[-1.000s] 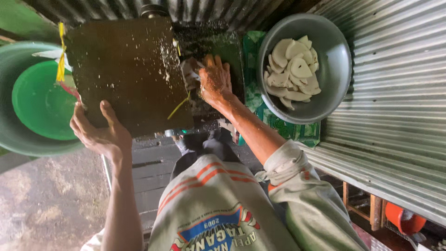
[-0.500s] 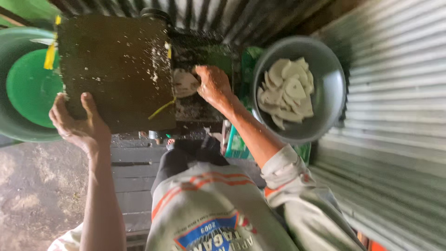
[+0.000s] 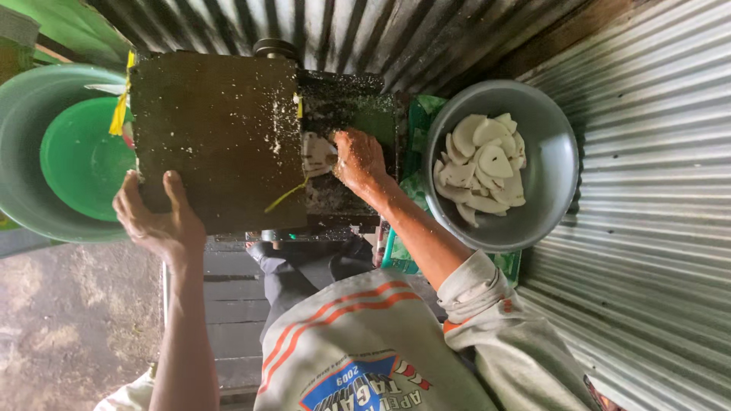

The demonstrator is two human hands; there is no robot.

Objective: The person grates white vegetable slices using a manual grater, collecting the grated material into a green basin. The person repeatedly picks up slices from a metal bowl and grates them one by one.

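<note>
Head view: I am feeding a white slice (image 3: 316, 154) into the dark machine (image 3: 221, 137).
Left hand (image 3: 156, 221): gripping the machine's near edge.
Right hand (image 3: 359, 158): pressing the slice down, fingers curled.
Next: probably another slice from the grey bowl (image 3: 552, 183).

Two hands show: one left hand (image 3: 156, 221) and one right hand (image 3: 359, 158). There is one dark box-shaped machine (image 3: 221, 137). One white piece (image 3: 316, 154) lies at the right hand's fingers. One grey metal bowl (image 3: 560, 164) holds roughly a dozen white slices (image 3: 483, 167); the pile overlaps, so an exact count cannot be told. Two green basins sit nested: one large basin (image 3: 23, 152) and one small basin (image 3: 80, 160).
</note>
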